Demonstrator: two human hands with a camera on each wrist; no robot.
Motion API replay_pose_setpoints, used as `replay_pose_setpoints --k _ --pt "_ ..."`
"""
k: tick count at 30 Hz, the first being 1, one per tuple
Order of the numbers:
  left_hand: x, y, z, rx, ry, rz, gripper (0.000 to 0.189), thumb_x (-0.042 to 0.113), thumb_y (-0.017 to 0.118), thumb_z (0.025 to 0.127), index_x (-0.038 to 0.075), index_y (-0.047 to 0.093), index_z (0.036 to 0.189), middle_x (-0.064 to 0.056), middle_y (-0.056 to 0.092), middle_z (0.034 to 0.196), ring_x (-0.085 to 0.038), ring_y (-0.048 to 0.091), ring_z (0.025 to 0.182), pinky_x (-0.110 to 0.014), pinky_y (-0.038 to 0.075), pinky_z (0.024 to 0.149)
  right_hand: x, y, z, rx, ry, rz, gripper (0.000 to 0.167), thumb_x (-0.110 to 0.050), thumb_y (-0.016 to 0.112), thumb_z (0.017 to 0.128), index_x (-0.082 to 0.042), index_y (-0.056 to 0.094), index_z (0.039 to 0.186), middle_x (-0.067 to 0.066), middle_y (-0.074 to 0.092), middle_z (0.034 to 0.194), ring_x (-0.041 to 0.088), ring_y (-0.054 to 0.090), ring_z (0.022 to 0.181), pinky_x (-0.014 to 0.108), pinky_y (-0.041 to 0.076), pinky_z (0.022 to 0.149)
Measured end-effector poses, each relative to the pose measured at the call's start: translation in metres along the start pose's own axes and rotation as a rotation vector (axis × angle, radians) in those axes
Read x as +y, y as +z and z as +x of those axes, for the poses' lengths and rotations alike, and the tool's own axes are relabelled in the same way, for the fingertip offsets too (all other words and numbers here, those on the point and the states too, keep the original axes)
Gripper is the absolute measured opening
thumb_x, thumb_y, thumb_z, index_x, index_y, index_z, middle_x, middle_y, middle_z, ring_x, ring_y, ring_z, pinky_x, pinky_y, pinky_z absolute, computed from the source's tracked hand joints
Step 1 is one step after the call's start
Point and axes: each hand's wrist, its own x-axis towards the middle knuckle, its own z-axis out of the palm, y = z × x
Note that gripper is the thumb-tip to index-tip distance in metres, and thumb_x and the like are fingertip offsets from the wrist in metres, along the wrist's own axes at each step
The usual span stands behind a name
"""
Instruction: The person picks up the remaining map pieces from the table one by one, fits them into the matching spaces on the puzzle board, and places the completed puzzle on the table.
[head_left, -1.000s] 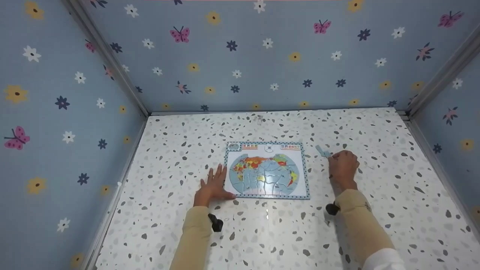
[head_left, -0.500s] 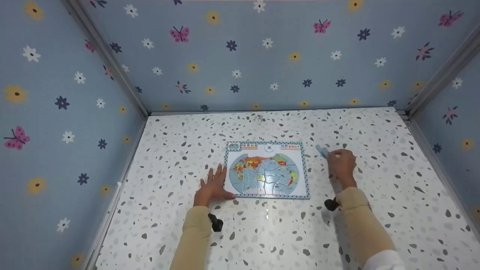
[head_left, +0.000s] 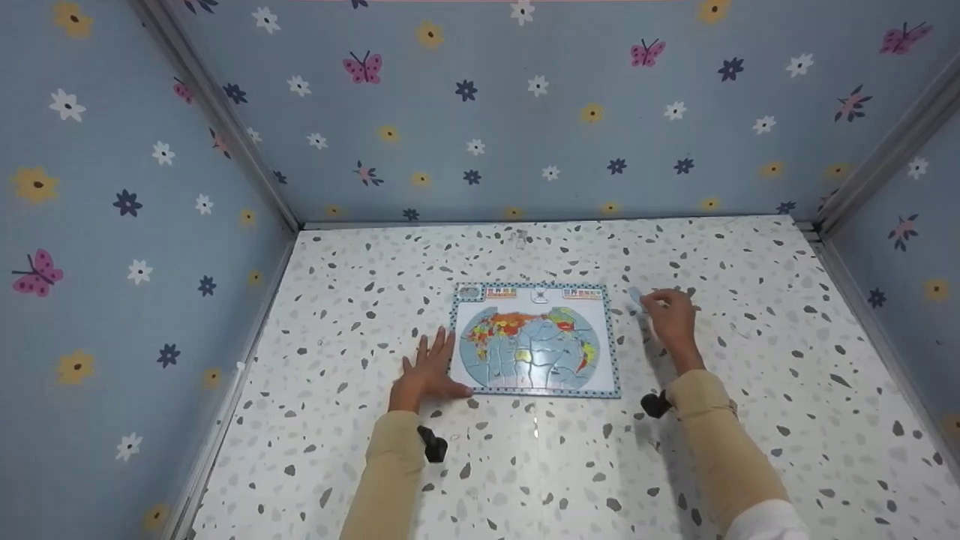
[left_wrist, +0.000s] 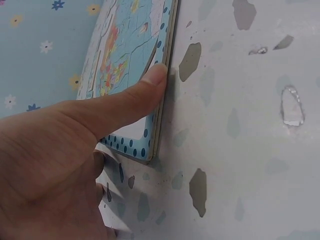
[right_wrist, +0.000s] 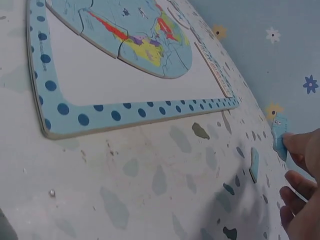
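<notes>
A world-map jigsaw puzzle point(head_left: 532, 349) in a dotted blue frame lies flat on the table. Beside its left edge my left hand point(head_left: 427, 375) is spread with straight fingers, its thumb point(left_wrist: 145, 85) resting on the frame's near border. To the right of the board, my right hand point(head_left: 673, 321) pinches a small light-blue puzzle piece point(right_wrist: 279, 131) between thumb and finger. Another light-blue piece point(right_wrist: 254, 165) lies on the table close to that hand, as the right wrist view shows. My fingers cover part of the pinched piece.
The white speckled table point(head_left: 540, 480) is enclosed by blue flowered panels point(head_left: 510, 112) at the back and both sides. Part of the map's top, near its middle, shows white backing.
My right hand has shifted left and slightly away from me, its fingers now pinching a puzzle piece more visibly. The left hand and the board have stayed in place.
</notes>
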Motion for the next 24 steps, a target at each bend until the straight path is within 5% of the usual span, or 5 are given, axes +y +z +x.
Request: replay_pose_setpoints --k 10,24 --pt "0.001 0.001 0.0 0.005 -0.008 -0.015 0.112 0.04 0.079 0.076 0.017 0.004 0.155 -0.005 -0.009 0.162 -0.034 -0.013 0.147 -0.064 -0.006 0.114 -0.02 0.02 0.004 -0.064 0.055 -0.051 0.024 -0.025 0.058 0.095 -0.005 0.061 0.108 0.014 0.047 0.138 0.031 0.037 0.137 0.046 0.029 0.116" --pt "0.0 0.002 -0.001 0.02 -0.003 -0.013 0.112 0.04 0.079 0.076 0.016 0.005 0.155 -0.005 -0.008 0.162 -0.034 -0.013 0.147 -0.064 -0.006 0.114 -0.029 0.043 0.001 -0.106 -0.038 -0.037 0.021 -0.021 0.06 0.095 -0.001 0.062 0.101 0.016 0.05 0.133 0.032 0.044 0.129 0.047 0.036 0.11"
